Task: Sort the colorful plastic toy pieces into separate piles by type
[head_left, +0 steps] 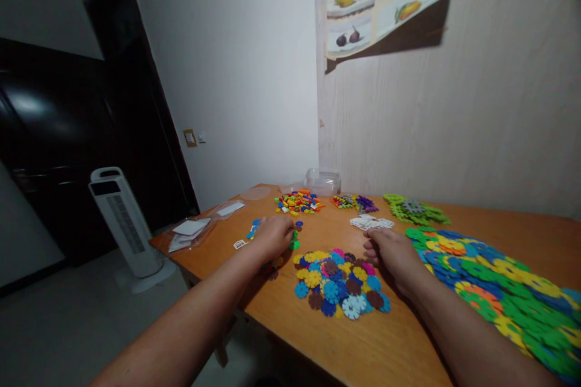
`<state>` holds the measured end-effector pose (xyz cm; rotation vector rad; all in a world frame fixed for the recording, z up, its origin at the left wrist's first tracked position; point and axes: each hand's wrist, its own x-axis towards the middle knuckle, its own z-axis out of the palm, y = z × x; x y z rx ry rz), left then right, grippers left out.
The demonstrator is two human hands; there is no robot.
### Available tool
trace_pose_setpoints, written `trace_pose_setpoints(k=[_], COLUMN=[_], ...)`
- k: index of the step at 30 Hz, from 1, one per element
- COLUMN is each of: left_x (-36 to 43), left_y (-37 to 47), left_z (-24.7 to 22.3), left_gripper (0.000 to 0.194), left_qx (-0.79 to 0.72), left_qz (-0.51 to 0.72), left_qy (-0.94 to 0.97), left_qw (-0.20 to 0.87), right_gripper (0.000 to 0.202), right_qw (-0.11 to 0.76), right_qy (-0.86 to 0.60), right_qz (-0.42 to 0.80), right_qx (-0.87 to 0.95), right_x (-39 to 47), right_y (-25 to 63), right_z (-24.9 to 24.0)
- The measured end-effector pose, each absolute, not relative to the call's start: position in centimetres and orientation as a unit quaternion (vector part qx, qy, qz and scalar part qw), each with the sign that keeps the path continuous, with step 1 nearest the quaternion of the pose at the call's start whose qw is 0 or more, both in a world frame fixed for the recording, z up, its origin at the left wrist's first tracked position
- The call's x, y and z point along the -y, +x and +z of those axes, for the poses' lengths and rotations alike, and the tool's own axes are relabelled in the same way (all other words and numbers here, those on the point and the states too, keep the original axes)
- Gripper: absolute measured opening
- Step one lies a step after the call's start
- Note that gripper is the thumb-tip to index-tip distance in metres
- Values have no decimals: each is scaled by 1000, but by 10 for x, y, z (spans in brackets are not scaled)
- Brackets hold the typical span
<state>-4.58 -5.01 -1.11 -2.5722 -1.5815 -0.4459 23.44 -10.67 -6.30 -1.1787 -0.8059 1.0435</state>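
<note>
Head view: left hand (275, 237) partly hides green discs (295, 240).

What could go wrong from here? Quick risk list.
1. The left hand partly hides the discs around it, so it could nudge some unseen, perhaps off the nearby table edge.
2. The right hand sits between the small disc heap and the large discs; a sideways sweep might mix them.
3. Its fingers nearly meet the white pieces and could scatter them.

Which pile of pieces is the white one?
The white pile, just beyond the right hand; it alone shows no bright colours.
</note>
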Motion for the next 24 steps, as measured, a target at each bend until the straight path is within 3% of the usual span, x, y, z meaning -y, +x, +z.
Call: trace_pose_setpoints(k=[7,12,18,24], left_x=[62,72,58,42], left_y=[10,39,19,-28], left_z=[-21,-28,-27,-16], left_gripper=[19,19,22,22], left_qx=[385,352,390,470], left_qz=[-306,-369,-392,-292], left_qy=[-849,-805,-791,-821], left_qw=[-193,-304,-262,-143], right_gripper=[27,28,9,27], right_qw=[537,538,743,810], right_qy=[-489,-491,-469,-426], right_qz=[350,392,433,389], right_qx=[592,562,201,103], right_x=[119,122,111,117], right_y=[208,205,251,301], right_z=[-53,-50,-32,-20])
